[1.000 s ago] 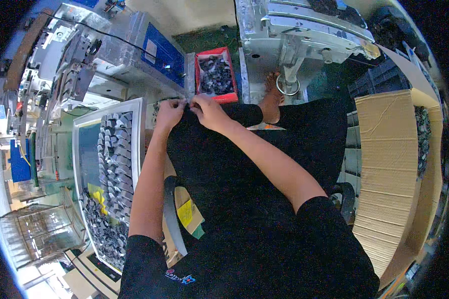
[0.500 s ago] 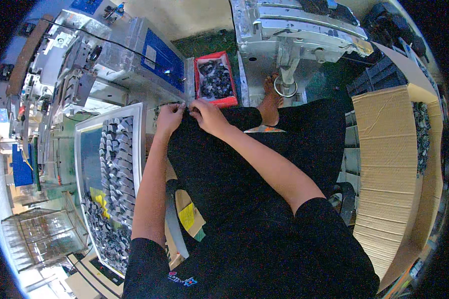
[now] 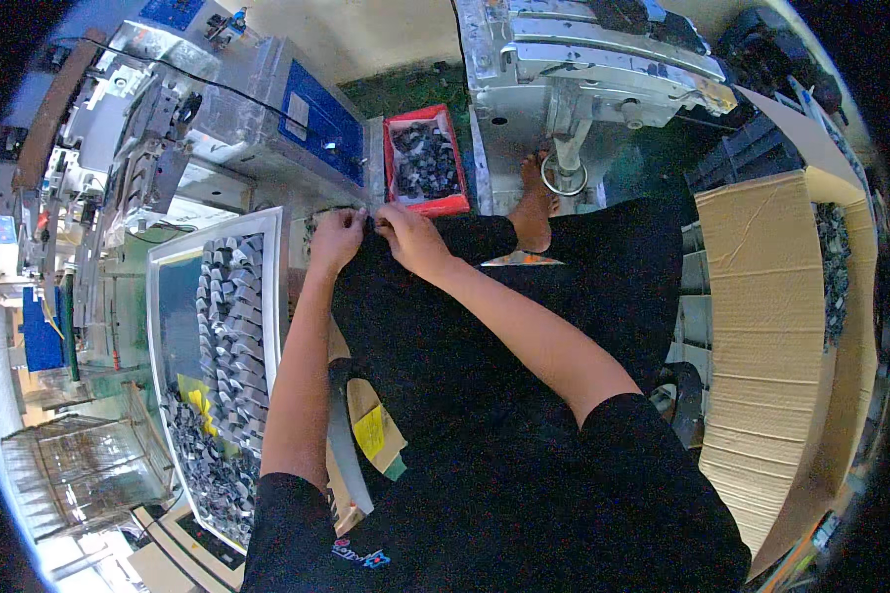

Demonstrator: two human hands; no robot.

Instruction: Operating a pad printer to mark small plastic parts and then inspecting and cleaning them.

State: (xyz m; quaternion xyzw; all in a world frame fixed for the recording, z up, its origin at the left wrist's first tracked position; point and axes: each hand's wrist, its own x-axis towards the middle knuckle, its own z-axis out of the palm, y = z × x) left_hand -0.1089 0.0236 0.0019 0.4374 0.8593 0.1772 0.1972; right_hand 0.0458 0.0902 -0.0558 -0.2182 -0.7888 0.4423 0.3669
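My left hand (image 3: 342, 237) and my right hand (image 3: 405, 235) meet over my dark-clothed leg, both closed in a pinch around something small that I cannot make out. Just beyond them is a red box (image 3: 443, 203) holding many small dark pieces (image 3: 423, 158). To the left, a white-rimmed tray (image 3: 156, 321) holds rows of curved grey pieces (image 3: 229, 316) and a loose pile of darker ones, with yellow material among them.
A steel machine with a blue panel (image 3: 316, 128) stands front left, steel fixtures (image 3: 109, 138) farther left. A steel frame with a ring (image 3: 564, 188) is ahead, beside my bare foot (image 3: 534, 222). An open cardboard box (image 3: 756, 326) with dark pieces stands at my right.
My hands stay together, appearing slightly lower in the picture as the whole view has shifted a little. Their fingers have moved only slightly.
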